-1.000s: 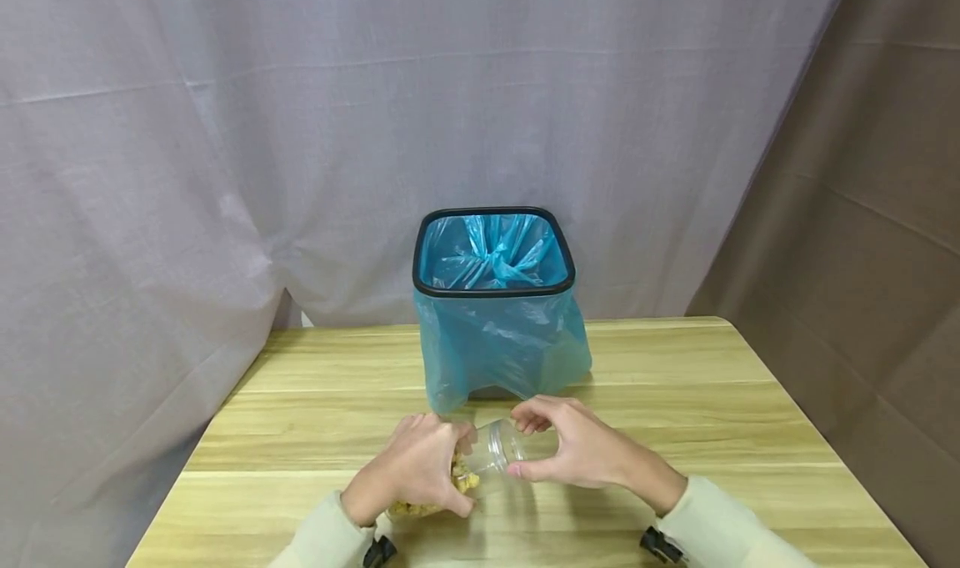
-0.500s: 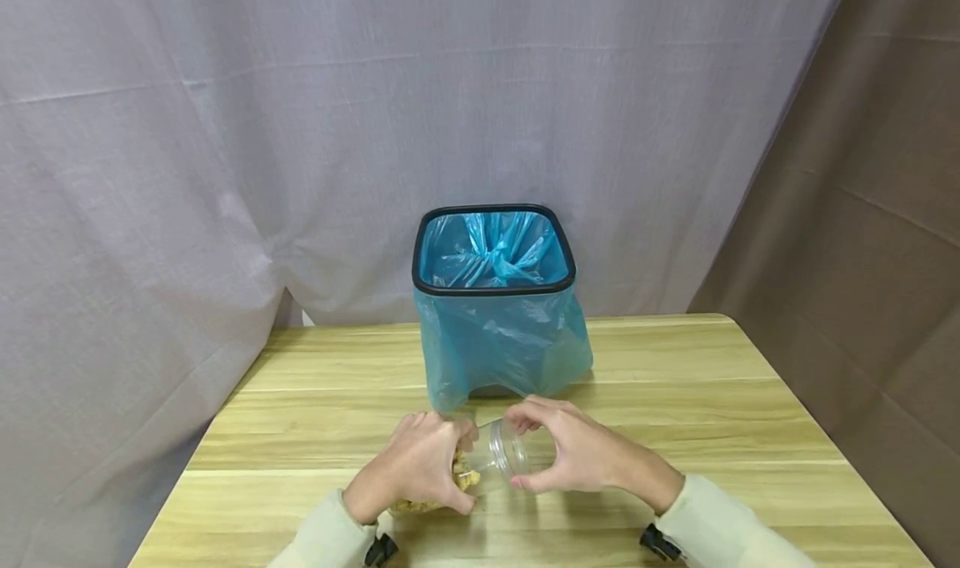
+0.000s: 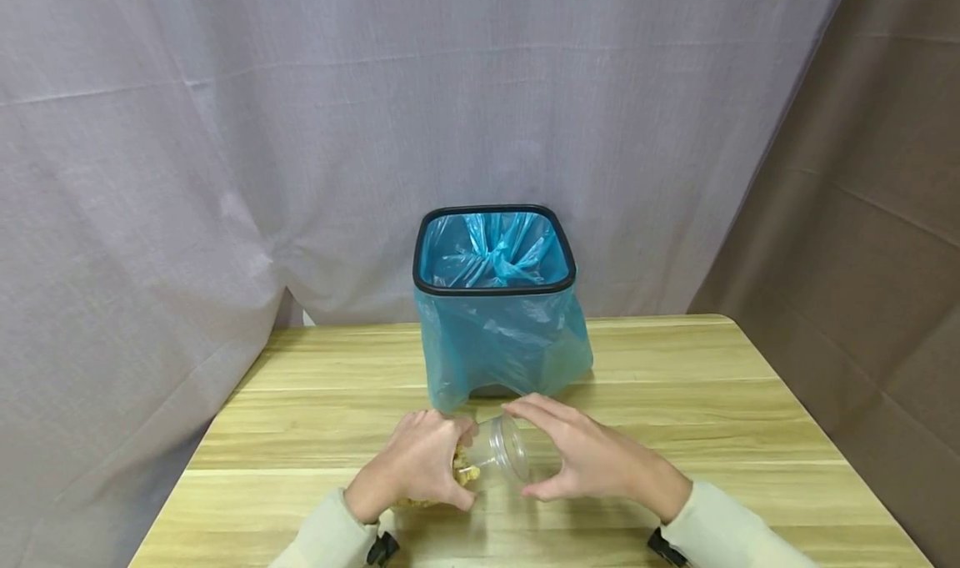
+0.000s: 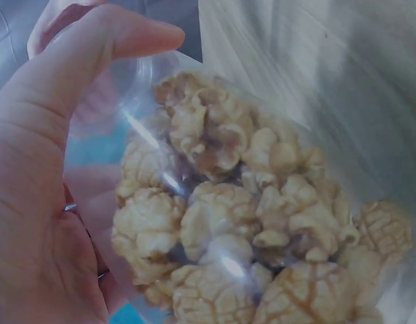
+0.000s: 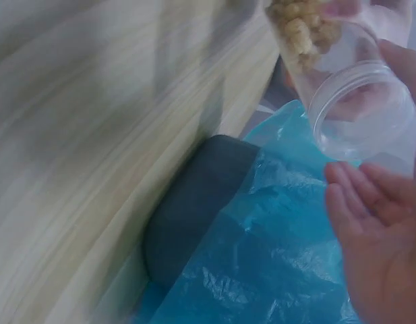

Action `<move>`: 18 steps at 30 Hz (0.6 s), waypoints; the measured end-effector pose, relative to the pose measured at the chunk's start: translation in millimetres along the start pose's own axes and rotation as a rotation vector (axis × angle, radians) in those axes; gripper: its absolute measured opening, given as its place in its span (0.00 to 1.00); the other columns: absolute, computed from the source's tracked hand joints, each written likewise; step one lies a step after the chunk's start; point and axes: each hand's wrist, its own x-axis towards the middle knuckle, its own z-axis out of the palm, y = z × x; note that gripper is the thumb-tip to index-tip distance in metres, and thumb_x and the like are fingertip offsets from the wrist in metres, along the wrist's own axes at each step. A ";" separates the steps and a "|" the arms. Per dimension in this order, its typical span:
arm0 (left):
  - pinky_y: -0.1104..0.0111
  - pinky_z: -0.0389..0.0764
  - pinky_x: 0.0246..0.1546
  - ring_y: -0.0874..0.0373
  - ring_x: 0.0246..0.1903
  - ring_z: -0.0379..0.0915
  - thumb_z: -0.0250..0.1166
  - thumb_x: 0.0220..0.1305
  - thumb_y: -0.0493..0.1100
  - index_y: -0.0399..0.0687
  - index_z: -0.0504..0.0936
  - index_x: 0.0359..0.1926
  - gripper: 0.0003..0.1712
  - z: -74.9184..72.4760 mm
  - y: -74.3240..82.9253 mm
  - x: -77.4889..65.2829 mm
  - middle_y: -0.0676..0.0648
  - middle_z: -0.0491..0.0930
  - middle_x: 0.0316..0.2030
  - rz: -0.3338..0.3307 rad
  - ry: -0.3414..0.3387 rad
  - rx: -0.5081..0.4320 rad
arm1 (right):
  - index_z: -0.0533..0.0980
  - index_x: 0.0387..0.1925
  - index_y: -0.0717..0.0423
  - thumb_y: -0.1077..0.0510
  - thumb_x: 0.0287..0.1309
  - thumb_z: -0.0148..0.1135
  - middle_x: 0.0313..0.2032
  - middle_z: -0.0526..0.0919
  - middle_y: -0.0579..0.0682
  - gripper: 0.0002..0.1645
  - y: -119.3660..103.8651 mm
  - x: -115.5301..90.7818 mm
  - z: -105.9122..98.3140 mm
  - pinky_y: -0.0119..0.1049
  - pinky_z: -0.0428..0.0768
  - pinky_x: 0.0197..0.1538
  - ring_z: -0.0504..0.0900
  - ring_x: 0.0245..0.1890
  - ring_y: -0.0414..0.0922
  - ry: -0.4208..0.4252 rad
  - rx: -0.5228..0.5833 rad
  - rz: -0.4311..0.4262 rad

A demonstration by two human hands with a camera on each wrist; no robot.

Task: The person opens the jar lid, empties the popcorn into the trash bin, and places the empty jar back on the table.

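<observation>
My left hand (image 3: 420, 464) grips a clear plastic jar (image 3: 495, 451), which lies tilted on its side above the table. Light brown popcorn (image 4: 221, 209) fills the jar's lower part, seen close up in the left wrist view. At the right end of the jar is a clear round end with a ridged ring (image 5: 352, 84). My right hand (image 3: 600, 459) is spread beside that end, thumb below and fingers above, holding nothing. In the right wrist view, its fingers (image 5: 359, 196) are loosely bent near the rim.
Behind the hands stands a bin with a black rim (image 3: 495, 290), lined with a blue plastic bag (image 3: 510, 343). It stands on the light wooden table (image 3: 322, 401). A grey curtain (image 3: 225, 176) hangs behind, and a brown one (image 3: 847, 301) on the right.
The right hand's fingers were curled around the jar's ridged end half a second ago; now they have straightened and the thumb has drawn away from it. The left hand and jar stay almost in place.
</observation>
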 end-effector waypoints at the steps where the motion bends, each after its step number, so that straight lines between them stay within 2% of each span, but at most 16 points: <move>1: 0.76 0.76 0.26 0.68 0.28 0.82 0.82 0.33 0.61 0.50 0.87 0.45 0.35 -0.6 0.0 0.2 0.56 0.90 0.36 -0.002 0.005 0.005 | 0.68 0.74 0.53 0.33 0.53 0.78 0.66 0.79 0.47 0.55 -0.4 0.4 -0.5 0.46 0.83 0.65 0.80 0.64 0.44 0.000 0.037 0.042; 4: 0.76 0.76 0.25 0.68 0.28 0.81 0.82 0.33 0.61 0.51 0.87 0.44 0.35 -1.7 -0.1 0.4 0.57 0.90 0.36 -0.008 0.013 0.019 | 0.70 0.73 0.51 0.30 0.54 0.76 0.62 0.82 0.46 0.52 -0.9 3.1 -2.1 0.49 0.84 0.64 0.82 0.62 0.44 0.005 0.156 0.185; 8: 0.76 0.75 0.25 0.69 0.27 0.79 0.82 0.33 0.61 0.52 0.86 0.43 0.35 -2.0 -0.1 0.0 0.56 0.90 0.36 -0.017 0.005 0.016 | 0.76 0.66 0.56 0.32 0.55 0.76 0.53 0.86 0.46 0.46 0.7 9.4 -3.5 0.45 0.85 0.60 0.86 0.53 0.45 -0.004 0.263 0.302; 13: 0.76 0.75 0.25 0.69 0.27 0.79 0.83 0.33 0.61 0.52 0.85 0.43 0.34 -1.5 0.1 -1.2 0.56 0.90 0.36 -0.024 -0.005 0.009 | 0.78 0.60 0.63 0.34 0.56 0.77 0.47 0.86 0.46 0.44 1.6 14.8 -3.3 0.41 0.85 0.56 0.86 0.47 0.44 -0.072 0.314 0.359; 18: 0.76 0.73 0.24 0.70 0.26 0.77 0.82 0.33 0.61 0.53 0.85 0.41 0.33 -0.5 -1.5 -1.9 0.56 0.90 0.36 -0.022 -0.005 0.009 | 0.79 0.59 0.62 0.36 0.57 0.76 0.46 0.86 0.45 0.42 -0.9 15.6 -2.6 0.41 0.85 0.56 0.86 0.47 0.44 -0.092 0.342 0.341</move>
